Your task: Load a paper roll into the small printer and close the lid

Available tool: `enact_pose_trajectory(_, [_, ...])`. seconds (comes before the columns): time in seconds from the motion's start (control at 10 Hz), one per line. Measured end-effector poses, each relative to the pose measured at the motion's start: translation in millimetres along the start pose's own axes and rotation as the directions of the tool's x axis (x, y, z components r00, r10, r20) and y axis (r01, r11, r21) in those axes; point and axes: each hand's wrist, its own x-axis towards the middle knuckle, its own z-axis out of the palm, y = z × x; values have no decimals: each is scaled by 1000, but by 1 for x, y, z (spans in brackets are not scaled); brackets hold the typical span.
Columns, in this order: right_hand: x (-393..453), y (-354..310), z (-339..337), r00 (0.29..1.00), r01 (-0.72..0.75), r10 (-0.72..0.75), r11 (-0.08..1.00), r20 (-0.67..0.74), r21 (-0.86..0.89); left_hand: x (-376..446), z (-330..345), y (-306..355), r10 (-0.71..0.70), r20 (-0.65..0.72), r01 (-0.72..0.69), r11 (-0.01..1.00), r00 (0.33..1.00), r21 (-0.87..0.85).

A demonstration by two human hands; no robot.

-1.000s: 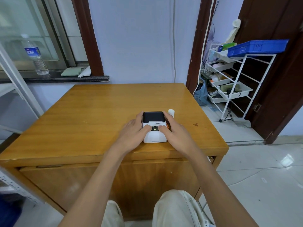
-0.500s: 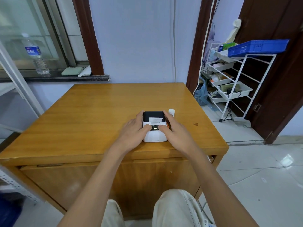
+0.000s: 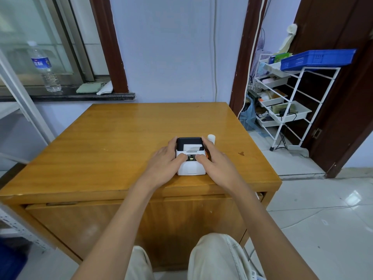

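Note:
A small white printer with a black lid sits near the front right of the wooden table. A strip of white paper lies across the black lid. My left hand grips the printer's left side, thumb on its top near the lit panel. My right hand grips the right side, thumb on top as well. A white paper roll stands upright just behind my right hand's fingers, beside the printer.
A small dark stain marks the table to the right. A white wire rack with trays and a blue basket stands by the door at right. A water bottle stands on the window sill at left.
A white paper strip has come out across the black lid, longer now than half a second ago. Both hands stay on the printer's sides.

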Motion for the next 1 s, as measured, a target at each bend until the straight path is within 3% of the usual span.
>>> enact_pose_trajectory(0.6, [0,-1,-1,1000,-6,6,1000,-3,-9,0,1,0,8,-28,-8,1000,1000,1])
enact_pose_trajectory(0.8, [-6,-7,-2,1000,-9,9,1000,-25,9,-7,-4,1,-11,-16,9,997,1000,-76])
enact_pose_trajectory(1.0, [-19,-9,-3,997,-46,56,987,-58,155,-23,-5,-10,15,12,-11,954,1000,-301])
